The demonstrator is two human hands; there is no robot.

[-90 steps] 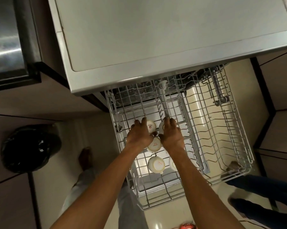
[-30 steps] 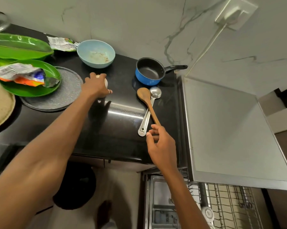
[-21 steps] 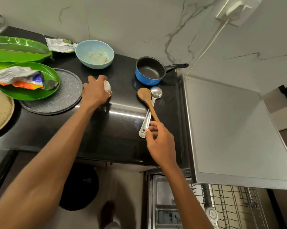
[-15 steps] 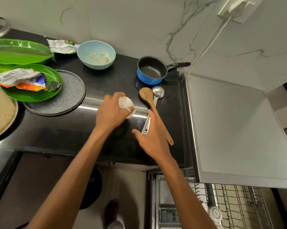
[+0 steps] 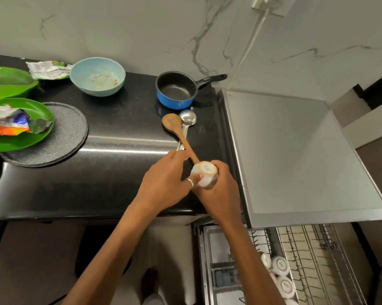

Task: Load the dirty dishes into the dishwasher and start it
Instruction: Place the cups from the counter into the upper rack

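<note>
Both hands meet on a small white cup [image 5: 204, 172] just right of the frame's centre. The right hand [image 5: 220, 194] curls round it from the right and from below. The left hand [image 5: 163, 188] presses a ringed finger to its left side, while its other fingers reach up over the spoon handles. The cup is turned over: its orange-rimmed base faces up toward the viewer and its mouth points down, hidden between the hands. Its axis stands near upright, leaning a little. It hovers over the right end of the black counter [image 5: 119, 172], near the edge.

A wooden spoon [image 5: 174, 126] lies on the counter with its long axis running from upper left to lower right. Its bowl points toward the wall and its handle end disappears behind the cup, so I cannot tell whether either hand holds it. A steel ladle [image 5: 187, 117] lies touching it on the right, with its bowl toward the wall too.

Above them sits a blue saucepan [image 5: 174, 102], its black handle pointing to the upper right. A soiled pale blue bowl [image 5: 97, 78] stands further left. At the left edge a green plate [image 5: 20, 144] carrying a crumpled wrapper [image 5: 7, 122] rests on a grey speckled tray [image 5: 62, 133].

To the right is the grey dishwasher top [image 5: 295, 150]. Below it, at lower right, the pulled-out rack [image 5: 313, 260] holds upturned white cups [image 5: 280, 265].
</note>
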